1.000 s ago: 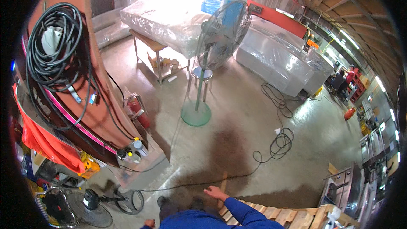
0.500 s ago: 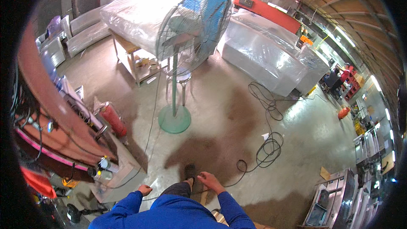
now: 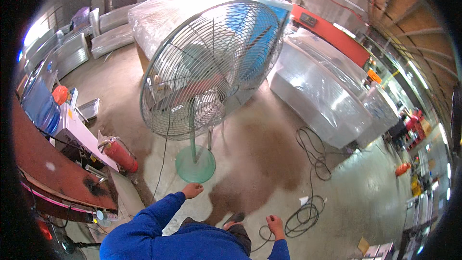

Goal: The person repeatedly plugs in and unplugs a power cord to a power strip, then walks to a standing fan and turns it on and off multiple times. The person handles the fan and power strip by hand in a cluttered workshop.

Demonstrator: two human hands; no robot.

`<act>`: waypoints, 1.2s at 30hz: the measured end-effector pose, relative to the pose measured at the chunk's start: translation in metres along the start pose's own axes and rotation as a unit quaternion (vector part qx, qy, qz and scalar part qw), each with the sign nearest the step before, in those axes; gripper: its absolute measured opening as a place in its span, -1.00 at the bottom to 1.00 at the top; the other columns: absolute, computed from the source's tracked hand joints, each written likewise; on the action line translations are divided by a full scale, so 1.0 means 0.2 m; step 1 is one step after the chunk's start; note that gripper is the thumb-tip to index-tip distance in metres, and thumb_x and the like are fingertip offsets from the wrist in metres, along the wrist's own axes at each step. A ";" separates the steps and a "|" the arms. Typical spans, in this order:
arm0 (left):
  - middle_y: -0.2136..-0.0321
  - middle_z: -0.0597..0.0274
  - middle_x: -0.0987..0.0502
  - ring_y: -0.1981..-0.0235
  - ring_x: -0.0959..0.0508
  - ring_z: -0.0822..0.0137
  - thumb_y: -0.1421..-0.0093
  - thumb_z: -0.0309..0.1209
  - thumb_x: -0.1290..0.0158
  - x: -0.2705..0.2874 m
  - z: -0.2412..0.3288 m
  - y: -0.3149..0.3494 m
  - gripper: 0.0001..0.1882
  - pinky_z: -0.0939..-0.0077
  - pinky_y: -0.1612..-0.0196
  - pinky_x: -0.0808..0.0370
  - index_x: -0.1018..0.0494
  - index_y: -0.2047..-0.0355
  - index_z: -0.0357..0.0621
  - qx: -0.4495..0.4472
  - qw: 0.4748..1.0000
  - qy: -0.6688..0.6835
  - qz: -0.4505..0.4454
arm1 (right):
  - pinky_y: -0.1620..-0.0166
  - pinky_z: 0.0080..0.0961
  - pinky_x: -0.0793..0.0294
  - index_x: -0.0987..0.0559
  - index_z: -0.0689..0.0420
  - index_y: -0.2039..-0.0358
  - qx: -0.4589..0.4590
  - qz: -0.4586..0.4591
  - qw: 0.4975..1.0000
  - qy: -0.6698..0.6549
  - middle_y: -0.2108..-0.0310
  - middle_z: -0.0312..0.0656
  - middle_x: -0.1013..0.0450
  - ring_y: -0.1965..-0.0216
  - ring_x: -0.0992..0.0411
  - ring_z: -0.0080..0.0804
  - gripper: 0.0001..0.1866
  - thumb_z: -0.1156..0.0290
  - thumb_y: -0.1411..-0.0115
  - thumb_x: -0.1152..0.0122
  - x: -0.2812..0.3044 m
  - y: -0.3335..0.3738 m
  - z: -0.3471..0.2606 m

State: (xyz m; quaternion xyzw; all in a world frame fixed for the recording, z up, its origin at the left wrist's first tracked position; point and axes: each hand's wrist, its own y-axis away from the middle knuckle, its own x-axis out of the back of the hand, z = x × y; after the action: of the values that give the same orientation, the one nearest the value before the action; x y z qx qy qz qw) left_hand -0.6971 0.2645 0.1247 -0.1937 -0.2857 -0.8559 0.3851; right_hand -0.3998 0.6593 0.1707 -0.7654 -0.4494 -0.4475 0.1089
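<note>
Looming larger than half a second ago, the tall pedestal fan with a round dark wire cage [image 3: 207,74] and green pole spreads ahead of and above the left hand [image 3: 193,190], its motor and blades seen through the wires. Silvery blocks wrapped in clear plastic [image 3: 327,91] lie beyond the right hand [image 3: 275,226], well apart from it.

Both arms wear long royal-blue fabric sleeves [image 3: 154,215]. The left arm reaches forward, elbow bent outward, its hand farther ahead than before and turned inward. The right forearm rises from the lower edge with the hand upright; earlier that hand was stretched in front of the body, and now it sits lower and farther to the right.

A round, flat green base [image 3: 195,164] stands just past the left hand in this view; whether they touch cannot be told. Left of that hand, well apart, leans a red cylindrical fire extinguisher [image 3: 120,155]. Thin black cable in loose coils [image 3: 302,217] lies on the floor beside and beyond the right hand.

Fingers of both hands are loosely curled, the gap narrow; I cannot tell whether either palm encloses anything.
</note>
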 end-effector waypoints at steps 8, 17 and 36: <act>0.20 -0.07 -0.57 0.12 -0.55 -0.04 -0.14 -0.18 0.05 -0.13 -0.28 -0.45 -0.62 0.17 0.00 -0.46 -0.56 0.20 -0.18 0.168 0.969 -0.182 -0.012 | 0.34 -0.35 -0.46 -0.59 0.31 0.37 0.054 0.111 0.989 -0.083 0.49 -0.03 -0.54 0.45 -0.51 -0.30 -0.69 0.25 -0.17 -0.17 0.56 -1.52 0.09; 0.21 0.00 -0.61 0.13 -0.59 0.09 -0.12 -0.03 -0.03 -0.60 0.13 -0.61 -0.55 0.30 -0.01 -0.47 -0.59 0.16 -0.10 0.323 0.934 0.106 0.107 | 0.47 -0.54 -0.38 -0.53 0.23 0.53 0.249 0.011 0.939 -0.238 0.61 -0.28 -0.44 0.54 -0.42 -0.53 -0.66 0.26 -0.29 -0.06 0.81 -2.98 -1.14; 0.30 0.09 -0.59 0.31 -0.54 0.25 -0.19 -0.20 -0.06 -0.42 0.56 -1.36 -0.59 0.41 0.20 -0.45 -0.51 0.08 -0.27 0.374 0.642 0.371 0.557 | 0.16 -0.30 -0.38 -0.48 0.23 0.26 0.512 -0.569 0.560 -0.316 0.33 -0.06 -0.47 0.26 -0.45 -0.16 -0.71 0.24 -0.34 0.04 0.08 -3.13 -3.58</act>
State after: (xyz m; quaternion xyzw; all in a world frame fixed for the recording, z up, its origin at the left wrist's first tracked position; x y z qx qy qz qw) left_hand -0.8405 0.5288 0.0703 0.1781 -0.2530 -0.2993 0.9026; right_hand -1.3080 0.6190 0.4473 -0.2588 -0.9510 0.1597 0.0560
